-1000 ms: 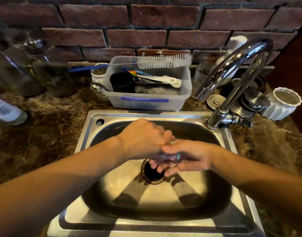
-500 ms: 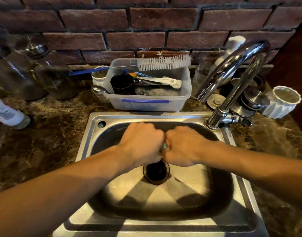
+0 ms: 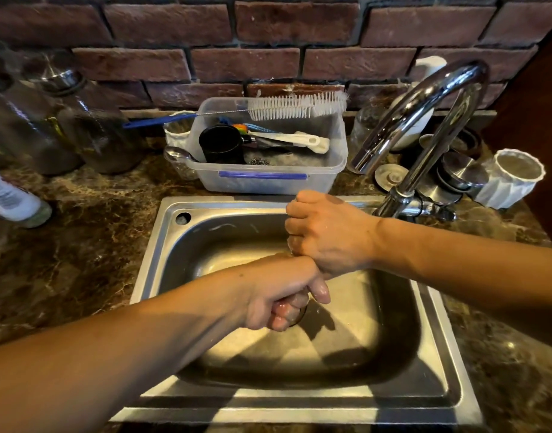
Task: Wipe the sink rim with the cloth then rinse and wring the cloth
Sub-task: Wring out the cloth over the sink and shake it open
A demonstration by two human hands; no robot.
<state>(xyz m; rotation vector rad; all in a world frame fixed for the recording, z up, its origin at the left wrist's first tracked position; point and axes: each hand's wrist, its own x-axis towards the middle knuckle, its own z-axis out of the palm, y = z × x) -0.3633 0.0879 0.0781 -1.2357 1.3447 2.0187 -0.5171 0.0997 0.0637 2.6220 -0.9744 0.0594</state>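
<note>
Your fingers (image 3: 295,220) are curled tight in both fists, right hand (image 3: 328,232) stacked at 12 o'clock on your left hand (image 3: 281,295). The cloth is hidden inside them, above the stainless steel sink (image 3: 237,203). The curved chrome tap (image 3: 424,98) stands at 2 o'clock.

Red brick wall (image 3: 268,26) behind a brown marbled countertop (image 3: 81,245) (warm, dim light).

Over the sink (image 3: 149,260), our right hand (image 3: 328,232) sits fisted directly on top of our left hand (image 3: 281,295), which is also fisted and wet, and the cloth is hidden inside the two fists. At twelve o'clock from the hands stands a clear tub (image 3: 268,182) with a bottle brush (image 3: 296,104) lying across it. The tap (image 3: 424,98) arches at two o'clock.
</note>
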